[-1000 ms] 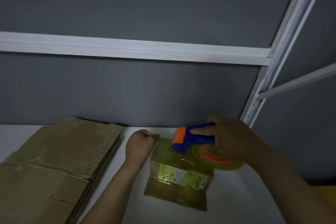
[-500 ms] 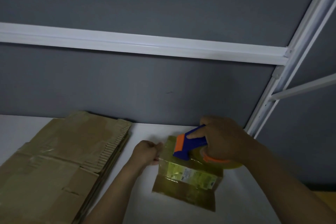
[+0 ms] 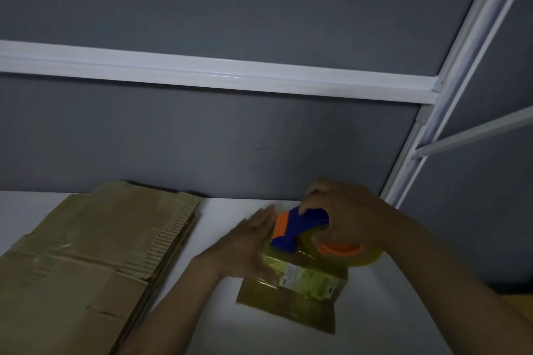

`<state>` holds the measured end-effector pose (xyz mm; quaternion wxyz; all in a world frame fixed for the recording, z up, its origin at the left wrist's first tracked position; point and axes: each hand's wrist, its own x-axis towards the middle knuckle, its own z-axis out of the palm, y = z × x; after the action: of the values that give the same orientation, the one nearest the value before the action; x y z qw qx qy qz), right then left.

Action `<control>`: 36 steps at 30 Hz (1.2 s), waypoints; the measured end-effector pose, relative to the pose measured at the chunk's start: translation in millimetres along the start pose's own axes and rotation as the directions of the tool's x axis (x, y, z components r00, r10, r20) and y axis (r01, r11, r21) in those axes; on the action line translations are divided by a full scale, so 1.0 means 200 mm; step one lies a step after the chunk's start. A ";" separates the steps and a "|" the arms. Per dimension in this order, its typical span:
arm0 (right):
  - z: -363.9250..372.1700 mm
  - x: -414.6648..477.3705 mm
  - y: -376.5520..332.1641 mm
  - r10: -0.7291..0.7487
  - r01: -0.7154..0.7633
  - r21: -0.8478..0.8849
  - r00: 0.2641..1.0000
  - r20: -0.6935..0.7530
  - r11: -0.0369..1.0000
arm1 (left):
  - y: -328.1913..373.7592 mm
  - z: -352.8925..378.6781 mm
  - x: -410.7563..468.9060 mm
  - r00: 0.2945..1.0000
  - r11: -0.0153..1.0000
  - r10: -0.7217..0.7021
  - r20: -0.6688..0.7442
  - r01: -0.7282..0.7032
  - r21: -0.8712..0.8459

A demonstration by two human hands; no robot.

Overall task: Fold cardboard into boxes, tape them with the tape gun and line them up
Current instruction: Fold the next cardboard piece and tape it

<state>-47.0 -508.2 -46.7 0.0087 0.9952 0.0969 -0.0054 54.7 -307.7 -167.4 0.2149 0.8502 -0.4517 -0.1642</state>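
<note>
A small brown cardboard box point(image 3: 291, 304) with a printed label and glossy tape on top sits on the white table point(image 3: 375, 311). My right hand point(image 3: 343, 216) grips a blue and orange tape gun point(image 3: 294, 229) with a clear tape roll, and its front end rests on the box's top. With its fingers straight, my left hand point(image 3: 248, 248) lies flat against the box's left side.
A stack of flattened cardboard sheets point(image 3: 86, 256) lies on the table's left part. A grey partition wall point(image 3: 230, 147) with a white rail stands right behind the table. A white metal post point(image 3: 450, 95) rises at the right.
My left hand has let go of its pinch at the box's far left corner and now lies flat on the left side. The tape gun has shifted slightly back.
</note>
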 end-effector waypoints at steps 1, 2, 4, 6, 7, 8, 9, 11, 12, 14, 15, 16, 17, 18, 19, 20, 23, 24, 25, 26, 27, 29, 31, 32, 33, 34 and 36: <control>-0.01 0.00 0.01 0.002 -0.001 -0.002 1.000 0.016 1.000 | 0.00 0.00 0.02 1.000 0.999 0.023 -0.007 -0.022 0.026; -0.02 -0.01 0.02 0.002 -0.002 -0.007 1.000 0.031 1.000 | -0.01 0.00 0.04 0.999 0.999 0.043 -0.030 -0.042 0.029; -0.05 -0.03 0.04 0.008 -0.009 0.026 0.999 0.045 1.000 | -0.04 0.00 0.05 0.998 0.999 0.041 -0.047 -0.041 0.015; -0.07 -0.08 0.08 0.029 -0.032 0.089 0.999 0.032 0.995 | -0.05 0.01 0.05 0.997 0.999 0.050 -0.054 -0.049 0.023; -0.08 -0.10 0.09 0.041 -0.043 0.115 0.999 0.023 0.992 | -0.04 0.00 0.05 0.997 0.998 0.059 -0.050 -0.057 0.023; -0.07 -0.12 0.10 0.049 -0.051 0.133 0.999 0.020 0.990 | -0.04 0.00 0.04 0.998 0.999 0.047 -0.045 -0.046 0.023; -0.07 -0.14 0.10 0.053 -0.055 0.146 0.998 0.018 0.988 | -0.03 -0.01 0.03 0.999 0.999 0.032 -0.039 -0.032 0.022; -0.07 -0.16 0.10 0.058 -0.058 0.169 0.998 0.009 0.984 | -0.03 -0.03 0.01 0.999 0.999 0.016 -0.029 -0.015 0.029; -0.07 -0.16 0.11 0.064 -0.063 0.184 0.998 0.000 0.981 | -0.04 -0.05 0.00 0.999 0.999 0.007 -0.033 -0.006 0.034; -0.07 -0.17 0.11 0.078 -0.074 0.207 0.997 -0.007 0.975 | -0.07 -0.08 -0.03 0.999 0.999 -0.029 -0.032 0.029 0.021; -0.06 -0.18 0.11 0.077 -0.075 0.206 0.997 -0.003 0.976 | -0.08 -0.09 -0.06 0.998 0.998 -0.053 -0.032 0.053 0.019; -0.05 -0.18 0.10 0.074 -0.073 0.203 0.997 0.003 0.976 | -0.10 -0.10 -0.08 0.997 0.997 -0.072 -0.034 0.073 0.025; -0.04 -0.18 0.09 0.069 -0.069 0.207 0.998 0.007 0.976 | -0.11 -0.11 -0.09 0.996 0.996 -0.083 -0.034 0.084 0.028; -0.03 -0.18 0.08 0.066 -0.066 0.215 0.998 0.011 0.974 | -0.12 -0.12 -0.11 0.995 0.995 -0.091 -0.027 0.092 0.030; -0.02 -0.18 0.07 0.064 -0.065 0.223 0.998 0.012 0.973 | -0.13 -0.12 -0.13 0.995 0.995 -0.097 -0.022 0.098 0.025; -0.02 -0.17 0.06 0.064 -0.065 0.226 0.998 0.012 0.972 | -0.15 -0.12 -0.13 0.994 0.994 -0.105 -0.022 0.106 0.026; -0.02 -0.17 0.05 0.060 -0.057 0.205 0.998 -0.007 0.977 | -0.18 -0.11 -0.13 0.996 0.984 -0.080 -0.045 0.086 0.159; -0.01 -0.17 0.05 0.058 -0.053 0.188 0.998 -0.022 0.981 | -0.18 -0.12 -0.12 0.996 0.967 -0.059 -0.061 0.073 0.243; -0.01 -0.17 0.04 0.059 -0.052 0.167 0.998 -0.034 0.985 | -0.18 -0.12 -0.12 0.996 0.944 -0.023 -0.082 0.049 0.327; 0.00 -0.16 0.02 0.059 -0.053 0.145 0.997 -0.041 0.988 | -0.18 -0.12 -0.12 0.994 0.917 0.035 -0.103 0.009 0.398; 0.01 -0.15 0.01 0.056 -0.050 0.123 0.997 -0.047 0.991 | -0.17 -0.11 -0.11 0.987 0.891 0.098 -0.127 -0.030 0.452; 0.02 -0.10 -0.02 0.046 -0.041 0.084 0.997 -0.062 0.996 | -0.11 -0.09 -0.10 0.981 0.865 0.143 -0.128 -0.061 0.498; 0.03 -0.07 -0.03 0.040 -0.035 0.066 0.996 -0.084 0.997 | -0.04 -0.03 -0.08 0.989 0.877 0.112 -0.093 -0.055 0.477; 0.04 -0.06 -0.03 0.045 -0.038 0.067 0.995 -0.094 0.997 | -0.01 0.00 -0.07 0.992 0.886 0.088 -0.092 -0.036 0.461; 0.05 -0.05 -0.03 0.053 -0.045 0.079 0.994 -0.097 0.996 | 0.01 0.01 -0.06 0.994 0.891 0.058 -0.096 -0.008 0.455; 0.06 -0.05 -0.03 0.061 -0.052 0.099 0.994 -0.095 0.994 | 0.02 0.02 -0.05 0.996 0.889 0.014 -0.089 0.028 0.456; 0.06 -0.05 -0.03 0.069 -0.057 0.130 0.993 -0.092 0.990 | 0.02 0.02 -0.03 0.997 0.880 -0.034 -0.073 0.064 0.470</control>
<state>-58.3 -504.5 -58.8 -0.0592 0.9954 0.0653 0.0365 47.4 -305.2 -167.8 0.0115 0.8928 -0.4494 -0.0283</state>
